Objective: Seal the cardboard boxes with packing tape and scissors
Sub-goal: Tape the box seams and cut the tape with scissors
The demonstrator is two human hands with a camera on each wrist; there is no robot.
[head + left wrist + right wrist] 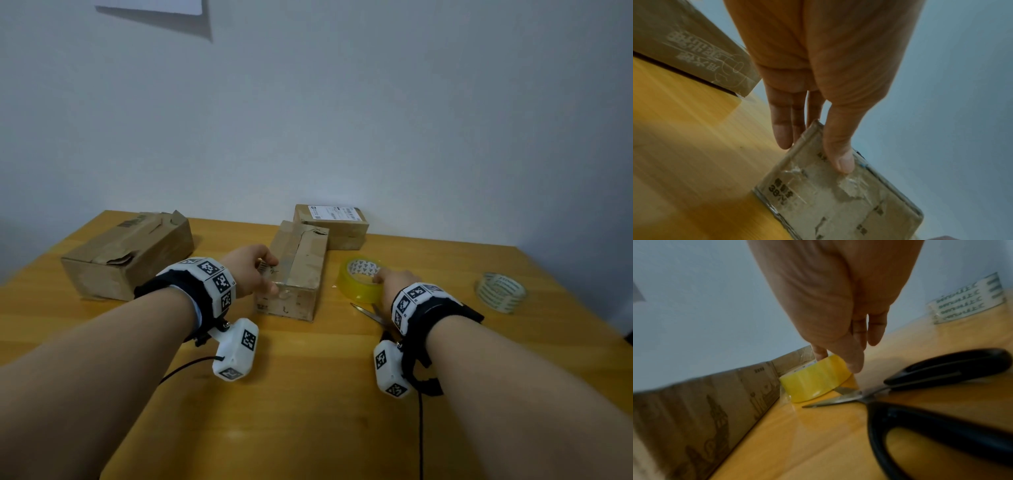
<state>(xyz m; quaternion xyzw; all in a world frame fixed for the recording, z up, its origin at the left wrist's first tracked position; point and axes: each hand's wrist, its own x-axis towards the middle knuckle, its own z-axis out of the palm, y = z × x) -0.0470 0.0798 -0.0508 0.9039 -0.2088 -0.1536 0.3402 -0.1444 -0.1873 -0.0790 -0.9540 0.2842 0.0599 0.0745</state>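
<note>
A narrow, worn cardboard box (pixel 301 270) lies mid-table, its top flaps meeting at a seam. My left hand (pixel 265 275) grips its near left corner. In the left wrist view my thumb (pixel 839 155) presses the box's end face (pixel 838 203) and my fingers (pixel 781 129) lie along its left side. My right hand (pixel 382 279) pinches a yellow tape roll (pixel 358 282) lying flat right of the box. The thumb (pixel 853 361) sits outside the tape roll (pixel 813 382) and a finger (pixel 819 352) is inside its core. Black-handled scissors (pixel 371 313) (pixel 931 382) lie half open below my right hand.
A larger torn box (pixel 130 255) lies at the table's left. A small labelled box (pixel 334 222) sits behind the middle one, against the wall. A clear printed tape roll (pixel 500 291) (pixel 966 301) rests at the right. The wooden table (pixel 308 394) shows bare wood in front.
</note>
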